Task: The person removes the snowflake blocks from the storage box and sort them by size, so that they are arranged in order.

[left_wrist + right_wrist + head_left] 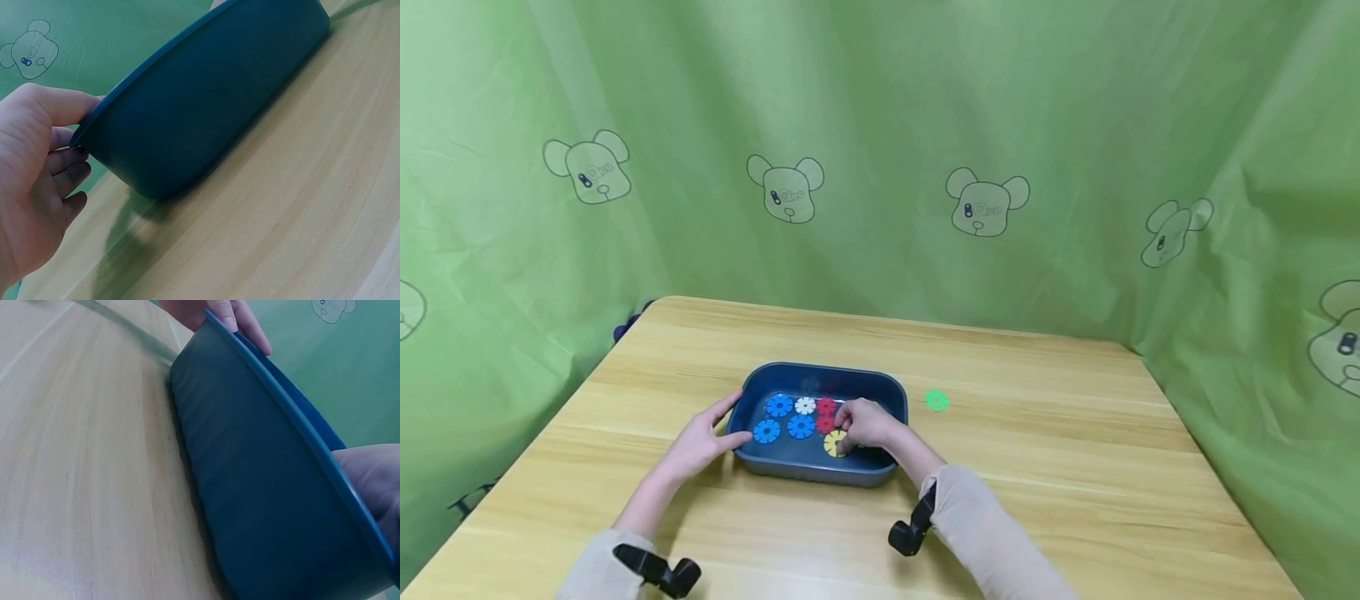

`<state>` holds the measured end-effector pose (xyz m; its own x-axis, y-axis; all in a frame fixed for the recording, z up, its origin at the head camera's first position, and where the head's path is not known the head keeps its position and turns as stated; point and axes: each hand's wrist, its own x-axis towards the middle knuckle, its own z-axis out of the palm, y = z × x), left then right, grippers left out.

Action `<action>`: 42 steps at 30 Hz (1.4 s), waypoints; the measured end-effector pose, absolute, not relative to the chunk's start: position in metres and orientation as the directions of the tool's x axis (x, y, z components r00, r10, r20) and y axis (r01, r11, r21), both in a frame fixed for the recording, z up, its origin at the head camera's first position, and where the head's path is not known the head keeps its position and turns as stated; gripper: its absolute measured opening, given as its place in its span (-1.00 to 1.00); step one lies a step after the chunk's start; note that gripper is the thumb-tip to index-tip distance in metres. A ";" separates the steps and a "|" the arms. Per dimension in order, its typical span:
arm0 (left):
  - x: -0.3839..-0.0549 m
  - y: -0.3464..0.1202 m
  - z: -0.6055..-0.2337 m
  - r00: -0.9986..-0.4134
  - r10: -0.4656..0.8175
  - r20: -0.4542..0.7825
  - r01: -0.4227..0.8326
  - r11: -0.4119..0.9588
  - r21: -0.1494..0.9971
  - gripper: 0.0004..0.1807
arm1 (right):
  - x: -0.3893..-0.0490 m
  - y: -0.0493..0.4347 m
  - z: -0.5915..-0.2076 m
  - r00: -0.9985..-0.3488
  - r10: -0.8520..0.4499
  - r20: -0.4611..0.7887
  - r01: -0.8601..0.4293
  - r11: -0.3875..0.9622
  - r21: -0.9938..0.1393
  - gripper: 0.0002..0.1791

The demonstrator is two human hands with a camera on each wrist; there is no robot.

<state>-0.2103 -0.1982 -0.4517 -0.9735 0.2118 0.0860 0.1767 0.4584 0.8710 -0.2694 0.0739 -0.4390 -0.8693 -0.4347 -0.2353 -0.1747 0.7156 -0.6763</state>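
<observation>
A dark blue plastic basin (805, 471) stands on the table with several notched plastic discs inside. My left hand (700, 442) holds its left end, the thumb (741, 437) over the rim and the other fingers outside. My right hand (868, 425) reaches into the right half of the basin, thumb and fingers curled at a yellow notched disc (832, 443). Two red discs (825, 406) lie beside the fingertips. Blue discs (801, 427) and a white disc (805, 406) lie further left. In the right wrist view the basin wall (269, 487) hides the right fingertips.
A green notched disc (937, 401) lies on the wooden table (1037, 417) to the right of the basin. Behind the table hangs a green curtain (880, 275) with printed bear heads. A black wrist camera (910, 533) sits on each sleeve.
</observation>
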 end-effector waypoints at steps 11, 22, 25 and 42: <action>-0.210 -0.198 -0.451 -0.971 0.222 0.088 0.182 0.449 0.875 -0.21 | -0.267 0.074 -0.441 -0.860 -0.463 -0.213 -0.234 0.730 -0.643 -0.64; -0.209 -0.197 -0.452 -0.971 0.219 0.097 0.189 0.449 0.873 -0.22 | -0.267 0.078 -0.434 -0.854 -0.489 -0.176 -0.220 0.646 -0.731 -0.80; -0.209 -0.197 -0.452 -0.972 0.217 0.095 0.187 0.454 0.871 -0.21 | -0.268 0.080 -0.428 -0.859 -0.483 -0.167 -0.203 0.623 -0.755 -0.81; -0.209 -0.197 -0.452 -0.973 0.211 0.094 0.184 0.458 0.870 -0.21 | -0.275 0.106 -0.399 -0.850 -0.503 -0.156 -0.080 0.417 -0.905 -0.80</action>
<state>-0.2092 -0.1970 -0.4523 -0.9728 0.2114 0.0944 0.1839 0.4580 0.8697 -0.2746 0.1057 -0.3994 -0.8499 -0.5032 -0.1563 -0.0804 0.4170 -0.9054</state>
